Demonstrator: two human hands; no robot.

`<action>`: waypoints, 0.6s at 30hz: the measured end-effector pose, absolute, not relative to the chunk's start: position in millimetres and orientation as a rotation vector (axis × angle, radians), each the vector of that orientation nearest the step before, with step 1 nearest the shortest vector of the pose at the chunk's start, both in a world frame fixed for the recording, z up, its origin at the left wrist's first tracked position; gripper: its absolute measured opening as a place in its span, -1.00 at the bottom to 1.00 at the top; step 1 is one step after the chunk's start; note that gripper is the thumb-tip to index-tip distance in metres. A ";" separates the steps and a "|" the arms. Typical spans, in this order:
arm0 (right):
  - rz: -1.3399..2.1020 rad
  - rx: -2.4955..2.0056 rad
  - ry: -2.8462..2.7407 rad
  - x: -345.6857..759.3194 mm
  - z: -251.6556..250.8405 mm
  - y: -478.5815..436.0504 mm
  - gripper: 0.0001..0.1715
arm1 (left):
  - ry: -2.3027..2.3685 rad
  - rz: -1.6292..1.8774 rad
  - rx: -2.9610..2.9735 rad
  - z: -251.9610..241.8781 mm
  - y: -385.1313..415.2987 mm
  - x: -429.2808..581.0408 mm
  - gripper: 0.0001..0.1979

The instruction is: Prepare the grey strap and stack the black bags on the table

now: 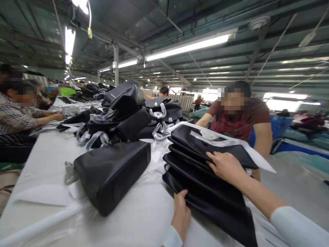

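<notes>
A stack of flat black leather bag pieces (205, 192) lies fanned out on the white table (46, 164) in front of me. My left hand (181, 214) grips the near lower corner of the stack, fingers curled over the bottom piece. My right hand (224, 166) rests on top of the stack with its fingers tucked between the upper layers. The topmost piece (203, 139) lies on white wrapping paper. A finished black handbag (113, 173) lies on its side to the left of my hands.
A heap of black handbags (123, 113) with wrapped straps fills the table's middle. A person in a brown shirt (240, 118) leans in across the table. Another person in plaid (15, 116) works at the far left. White paper sheets (43, 195) lie near the front.
</notes>
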State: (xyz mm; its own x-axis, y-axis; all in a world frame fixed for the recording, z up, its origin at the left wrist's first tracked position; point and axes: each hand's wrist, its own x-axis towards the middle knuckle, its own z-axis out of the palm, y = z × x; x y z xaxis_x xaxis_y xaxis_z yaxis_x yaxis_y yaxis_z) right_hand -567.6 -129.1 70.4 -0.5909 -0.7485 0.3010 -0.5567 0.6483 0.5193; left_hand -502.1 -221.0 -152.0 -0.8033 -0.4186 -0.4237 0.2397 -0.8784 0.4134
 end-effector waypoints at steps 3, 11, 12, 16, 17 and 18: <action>-0.491 1.048 -2.343 -557.0 74.2 -134.3 -0.74 | -0.518 -2.595 0.716 -144.2 -229.1 -487.5 -0.60; -0.320 1.048 -2.339 -509.0 80.4 -150.1 -0.69 | -0.683 -2.496 0.718 -115.5 -268.8 -406.9 -0.73; -0.303 1.055 -2.337 -499.2 81.5 -152.8 -0.68 | -0.700 -2.485 0.714 -113.9 -274.1 -392.4 -0.72; -0.274 1.125 -2.282 -449.7 78.9 -166.3 -0.67 | -0.715 -2.511 0.792 -124.9 -288.9 -335.2 -0.70; -0.267 1.156 -2.243 -436.1 74.3 -170.5 -0.67 | -0.726 -2.540 0.808 -131.1 -290.5 -322.7 -0.72; -0.258 1.187 -2.194 -423.1 67.8 -175.2 -0.67 | -0.742 -2.569 0.813 -137.6 -291.3 -311.4 -0.74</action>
State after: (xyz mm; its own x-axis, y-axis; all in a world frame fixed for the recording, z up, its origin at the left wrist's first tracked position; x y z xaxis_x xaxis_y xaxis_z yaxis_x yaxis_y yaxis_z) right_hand -423.1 -175.2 67.8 -0.4011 -0.8088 0.4301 -0.6870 0.5761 0.4429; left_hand -311.4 -291.3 -137.6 -0.7763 -0.4623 -0.4285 0.1624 -0.8036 0.5726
